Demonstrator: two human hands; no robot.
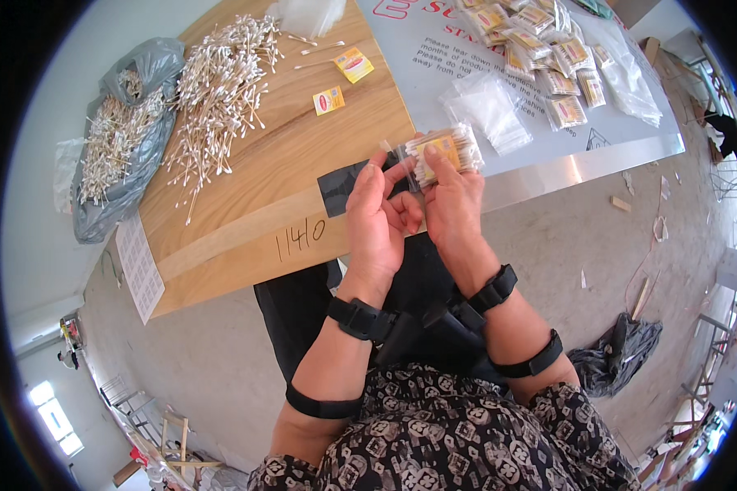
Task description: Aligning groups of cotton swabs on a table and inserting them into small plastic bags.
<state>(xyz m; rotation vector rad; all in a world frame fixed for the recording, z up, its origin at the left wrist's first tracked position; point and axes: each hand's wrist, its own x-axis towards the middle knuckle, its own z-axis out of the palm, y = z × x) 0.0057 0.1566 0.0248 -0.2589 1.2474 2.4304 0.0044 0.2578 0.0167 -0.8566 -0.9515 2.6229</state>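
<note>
- Packet of cotton swabs (465, 146) clamped in right hand (455, 204); press lightly.
- Left hand (374, 214) at packet's left end, grip unclear; keep swabs aligned.

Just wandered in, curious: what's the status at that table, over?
Right hand holds swab-filled packet. Left hand at packet's left end. Loose swabs piled left on the table, apart from both hands.
</note>
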